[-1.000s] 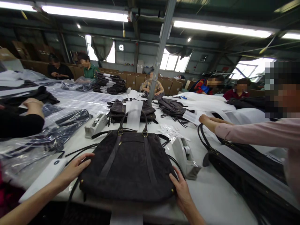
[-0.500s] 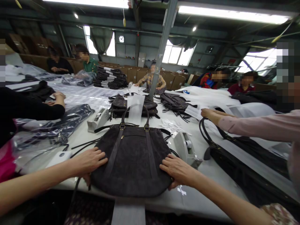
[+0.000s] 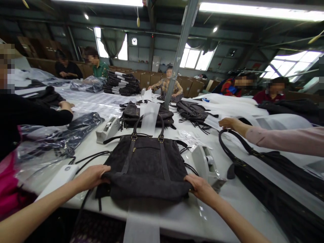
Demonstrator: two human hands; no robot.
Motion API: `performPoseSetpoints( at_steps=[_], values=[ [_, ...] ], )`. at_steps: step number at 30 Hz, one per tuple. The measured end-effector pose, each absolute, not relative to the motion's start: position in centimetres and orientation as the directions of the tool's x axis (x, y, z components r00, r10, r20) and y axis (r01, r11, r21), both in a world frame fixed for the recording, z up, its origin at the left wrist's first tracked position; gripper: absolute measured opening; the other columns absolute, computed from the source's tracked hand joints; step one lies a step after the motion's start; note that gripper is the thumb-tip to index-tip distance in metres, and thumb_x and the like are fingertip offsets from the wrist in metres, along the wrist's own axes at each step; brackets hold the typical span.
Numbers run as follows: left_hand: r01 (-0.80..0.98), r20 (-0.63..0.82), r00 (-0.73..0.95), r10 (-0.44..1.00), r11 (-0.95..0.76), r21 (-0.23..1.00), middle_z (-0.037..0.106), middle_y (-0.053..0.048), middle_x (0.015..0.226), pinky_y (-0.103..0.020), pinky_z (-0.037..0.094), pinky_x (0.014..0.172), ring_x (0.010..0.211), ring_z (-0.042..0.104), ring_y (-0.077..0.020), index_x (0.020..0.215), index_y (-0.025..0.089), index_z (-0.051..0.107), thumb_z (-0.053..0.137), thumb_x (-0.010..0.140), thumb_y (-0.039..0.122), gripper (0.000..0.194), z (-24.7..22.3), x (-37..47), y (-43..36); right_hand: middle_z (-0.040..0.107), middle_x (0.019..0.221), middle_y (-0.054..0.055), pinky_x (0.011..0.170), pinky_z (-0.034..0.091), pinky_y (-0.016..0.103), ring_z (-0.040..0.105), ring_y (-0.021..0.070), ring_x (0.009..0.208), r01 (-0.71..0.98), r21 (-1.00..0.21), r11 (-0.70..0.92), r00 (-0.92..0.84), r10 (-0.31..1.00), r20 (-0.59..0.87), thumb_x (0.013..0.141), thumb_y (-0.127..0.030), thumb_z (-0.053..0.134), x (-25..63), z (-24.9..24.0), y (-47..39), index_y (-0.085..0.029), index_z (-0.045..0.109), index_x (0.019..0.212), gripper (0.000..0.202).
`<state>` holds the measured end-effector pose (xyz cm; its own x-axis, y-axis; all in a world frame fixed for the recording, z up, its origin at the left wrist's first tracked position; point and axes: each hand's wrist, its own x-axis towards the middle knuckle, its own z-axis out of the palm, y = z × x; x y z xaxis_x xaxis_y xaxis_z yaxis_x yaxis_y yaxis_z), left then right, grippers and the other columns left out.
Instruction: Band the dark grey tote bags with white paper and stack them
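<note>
A dark grey handbag (image 3: 149,162) lies on the table before me, its two handles pointing away. My left hand (image 3: 95,176) pinches the bag's lower left corner. At the opposite lower corner, my right hand (image 3: 198,186) grips the edge, fingers partly hidden behind the fabric. The bottom of the bag is bent upward between both hands. A translucent white strip (image 3: 142,222) hangs from under the bag over the table's front edge. Another white sheet (image 3: 150,116) lies by the handles.
Tape dispensers stand left (image 3: 108,130) and right (image 3: 205,163) of the bag. More dark bags (image 3: 124,118) lie beyond. A white box-like device (image 3: 59,179) sits at left. A co-worker's hand (image 3: 231,124) is over bags at right; another co-worker's arm (image 3: 48,114) reaches in from the left.
Both hands have gone from lying on the bag's sides to gripping its lower corners, and the bottom edge has been lifted and bent up. The view has shifted slightly.
</note>
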<state>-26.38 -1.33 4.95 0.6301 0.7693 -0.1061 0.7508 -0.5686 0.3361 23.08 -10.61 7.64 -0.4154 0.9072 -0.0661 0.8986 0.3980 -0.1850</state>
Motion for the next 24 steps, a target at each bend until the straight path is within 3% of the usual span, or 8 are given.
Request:
performPoseSetpoints(
  at_steps=[3, 5, 7, 9, 12, 16, 20, 24],
  values=[
    [0.761, -0.159, 0.615, 0.772, -0.528, 0.378, 0.064, 0.000, 0.080, -0.027, 0.039, 0.073, 0.084, 0.061, -0.0220, 0.078, 0.024, 0.050, 0.055, 0.078, 0.040, 0.017, 5.8, -25.7, -1.1, 0.059, 0.093, 0.006, 0.083, 0.041, 0.041, 0.057, 0.0254, 0.089, 0.927, -0.060, 0.371, -0.374, 0.926, -0.049, 0.062, -0.042, 0.077, 21.9, 10.1, -11.6, -0.022, 0.059, 0.096, 0.044],
    [0.761, -0.187, 0.611, 0.769, -0.504, 0.410, 0.065, 0.001, 0.078, -0.026, 0.039, 0.073, 0.083, 0.061, -0.0221, 0.078, 0.025, 0.051, 0.058, 0.076, 0.040, 0.016, 6.6, -25.4, -0.9, 0.058, 0.096, 0.008, 0.095, 0.033, 0.052, 0.055, 0.0293, 0.094, 0.919, -0.042, 0.392, -0.392, 0.920, 0.021, 0.051, -0.063, 0.077, 20.0, 12.0, -12.2, -0.020, 0.060, 0.101, 0.068],
    [0.761, -0.205, 0.608, 0.767, -0.491, 0.424, 0.064, 0.002, 0.076, -0.026, 0.039, 0.073, 0.082, 0.061, -0.0218, 0.077, 0.025, 0.051, 0.059, 0.074, 0.039, 0.016, 7.3, -25.2, -0.6, 0.058, 0.103, 0.010, 0.102, 0.025, 0.054, 0.053, 0.0302, 0.100, 0.894, -0.096, 0.438, -0.430, 0.898, 0.089, 0.053, -0.075, 0.068, 17.3, 13.1, -12.6, -0.018, 0.057, 0.110, 0.082],
    [0.765, -0.220, 0.607, 0.764, -0.487, 0.422, 0.064, 0.002, 0.075, -0.025, 0.039, 0.072, 0.080, 0.061, -0.0216, 0.076, 0.024, 0.051, 0.060, 0.072, 0.038, 0.017, 7.7, -25.2, -0.4, 0.058, 0.104, 0.011, 0.102, 0.028, 0.051, 0.052, 0.0298, 0.101, 0.875, -0.151, 0.460, -0.450, 0.888, 0.098, 0.056, -0.080, 0.061, 14.5, 13.1, -12.7, -0.017, 0.054, 0.118, 0.088],
    [0.772, -0.225, 0.600, 0.768, -0.481, 0.416, 0.063, 0.003, 0.075, -0.025, 0.038, 0.070, 0.078, 0.061, -0.0211, 0.075, 0.024, 0.049, 0.061, 0.070, 0.037, 0.018, 8.3, -25.3, -0.3, 0.059, 0.097, 0.010, 0.088, 0.042, 0.044, 0.054, 0.0287, 0.093, 0.892, -0.161, 0.422, -0.427, 0.904, 0.000, 0.060, -0.078, 0.060, 11.9, 11.7, -12.3, -0.018, 0.059, 0.108, 0.077],
    [0.778, -0.206, 0.591, 0.780, -0.482, 0.404, 0.063, 0.002, 0.078, -0.025, 0.038, 0.070, 0.079, 0.061, -0.0211, 0.077, 0.024, 0.048, 0.061, 0.070, 0.034, 0.018, 8.5, -25.5, -0.5, 0.061, 0.093, 0.009, 0.076, 0.046, 0.035, 0.058, 0.0264, 0.088, 0.921, -0.099, 0.376, -0.384, 0.920, -0.079, 0.073, -0.064, 0.062, 11.8, 10.0, -10.9, -0.019, 0.062, 0.090, 0.048],
    [0.786, -0.182, 0.592, 0.785, -0.512, 0.347, 0.064, 0.001, 0.082, -0.025, 0.039, 0.073, 0.084, 0.061, -0.0206, 0.080, 0.024, 0.049, 0.058, 0.075, 0.034, 0.014, 8.2, -25.4, -0.9, 0.066, 0.082, 0.006, 0.066, 0.044, 0.030, 0.063, 0.0254, 0.079, 0.956, -0.130, 0.264, -0.280, 0.951, -0.127, 0.072, -0.066, 0.062, 12.7, 9.2, -8.4, -0.021, 0.061, 0.093, 0.050],
    [0.815, -0.225, 0.578, 0.785, -0.542, 0.204, 0.064, 0.000, 0.086, -0.029, 0.040, 0.075, 0.088, 0.061, -0.0230, 0.082, 0.023, 0.050, 0.060, 0.076, 0.037, 0.018, 9.4, -24.5, -1.4, 0.069, 0.081, 0.009, 0.063, 0.043, 0.030, 0.065, 0.0293, 0.079, 0.976, -0.076, 0.206, -0.217, 0.960, -0.176, 0.071, -0.068, 0.060, 12.6, 8.3, -6.5, -0.019, 0.063, 0.087, 0.051]
  ],
)
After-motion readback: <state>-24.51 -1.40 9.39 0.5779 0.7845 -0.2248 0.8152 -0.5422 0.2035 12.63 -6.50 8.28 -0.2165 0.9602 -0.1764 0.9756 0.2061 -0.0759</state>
